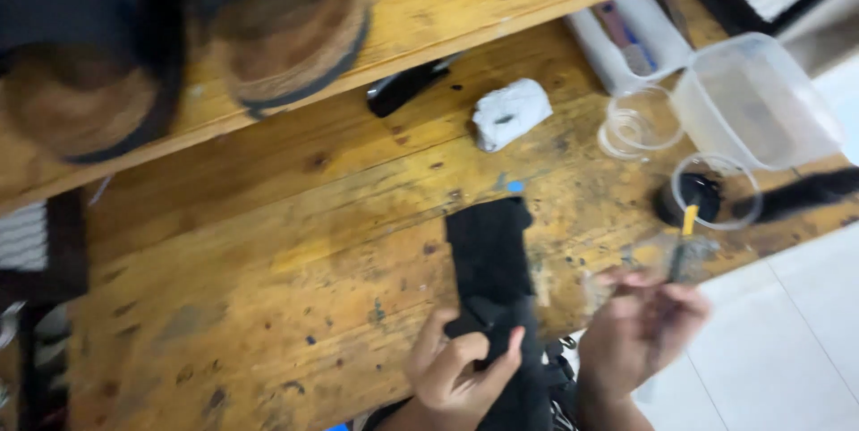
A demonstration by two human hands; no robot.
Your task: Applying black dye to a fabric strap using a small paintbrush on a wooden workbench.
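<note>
The black strap [490, 256] lies flat at the near edge of the wooden workbench [268, 243], its near end pinched by the left hand [461, 368]. The right hand [640, 328], blurred, grips a small brush [687, 238] just beside the open glue pot [689, 196]. Gluing looks underway; the next stroke needs the strap pinned steady.

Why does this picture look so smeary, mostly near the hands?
Head view: the whole frame is softened by motion blur; the right hand and the brush it holds are smeared worst, the left hand on the black strap less so; the clear tub looks hazy; light is even, with soft shadows.
</note>
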